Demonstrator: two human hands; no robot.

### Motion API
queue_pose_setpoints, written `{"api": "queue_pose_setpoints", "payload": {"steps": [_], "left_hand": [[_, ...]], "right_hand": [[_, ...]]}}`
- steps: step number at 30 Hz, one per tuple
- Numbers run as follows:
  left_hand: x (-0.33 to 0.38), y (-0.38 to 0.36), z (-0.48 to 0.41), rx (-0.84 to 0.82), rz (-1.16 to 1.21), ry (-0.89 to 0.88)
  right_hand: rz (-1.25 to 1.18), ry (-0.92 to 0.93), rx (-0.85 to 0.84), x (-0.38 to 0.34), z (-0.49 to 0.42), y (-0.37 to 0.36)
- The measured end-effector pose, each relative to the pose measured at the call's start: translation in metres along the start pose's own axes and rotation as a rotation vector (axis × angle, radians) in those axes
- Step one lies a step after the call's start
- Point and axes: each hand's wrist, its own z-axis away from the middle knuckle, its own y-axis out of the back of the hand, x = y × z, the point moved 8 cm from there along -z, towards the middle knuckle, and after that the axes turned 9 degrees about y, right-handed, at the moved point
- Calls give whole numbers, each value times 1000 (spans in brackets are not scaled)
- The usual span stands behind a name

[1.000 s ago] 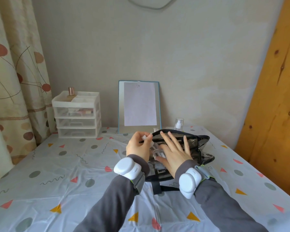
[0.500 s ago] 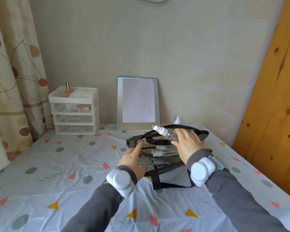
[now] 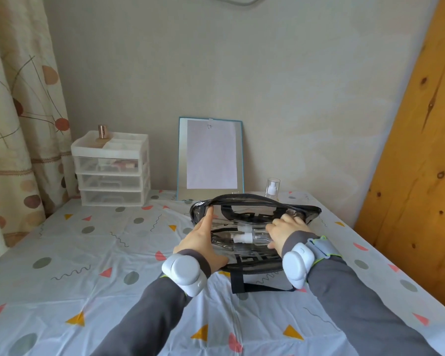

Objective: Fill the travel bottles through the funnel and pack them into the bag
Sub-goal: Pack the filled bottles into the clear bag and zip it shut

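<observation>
A clear plastic bag with black trim (image 3: 303, 213) lies open on the table. My left hand (image 3: 199, 240) holds its near left rim, the index finger raised against the black edge. My right hand (image 3: 284, 231) is inside the bag's opening, closed on a clear travel bottle with a white spray top (image 3: 247, 237). A second white-topped bottle (image 3: 243, 228) lies just behind it in the bag. One more clear spray bottle (image 3: 272, 188) stands upright on the table behind the bag, near the wall.
A white three-drawer organiser (image 3: 111, 170) with a copper-capped bottle (image 3: 102, 131) on top stands at the back left. A blue-framed board with white paper (image 3: 211, 158) leans on the wall. A wooden panel (image 3: 421, 150) flanks the table's right side, a curtain the left.
My right hand has lowered the spray bottle from above the bag's rim down into the bag. My left hand has moved to the rim and holds the opening up.
</observation>
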Motion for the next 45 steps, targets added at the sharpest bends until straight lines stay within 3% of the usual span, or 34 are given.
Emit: {"api": "queue_pose_setpoints", "payload": {"steps": [5, 10, 15, 19, 22, 24, 25, 27, 31, 33, 37, 40, 45], "left_hand": [[3, 4, -1, 15, -5, 0], [2, 4, 1, 23, 4, 10], [0, 6, 2, 52, -10, 13], [0, 6, 0, 49, -19, 17], [0, 7, -3, 52, -11, 13], [0, 8, -6, 54, -8, 10], [0, 9, -7, 58, -8, 5], [1, 11, -10, 70, -8, -4], [-1, 12, -14, 84, 27, -14], [-1, 13, -16, 98, 50, -17], [-2, 12, -20, 108, 73, 4], [-3, 13, -22, 120, 80, 27], [5, 18, -15, 137, 96, -28]], "right_hand": [[-55, -33, -211, 1, -16, -16], [-103, -48, -130, -1, -19, -24], [-285, -44, 150, 0, -3, -2], [-319, 78, 384, -10, 16, 20], [-381, 186, 705, -22, 44, 50], [-301, 223, 983, -25, 67, 69], [-252, 206, 1040, -24, 74, 73], [-214, 119, 969, -18, 70, 70], [-197, -76, 551, 1, 46, 33], [-199, -88, 441, -1, 38, 19], [-215, 8, 431, -10, 40, 11], [-210, 88, 266, -13, 41, 2], [-256, -5, 276, 2, 33, 15]]}}
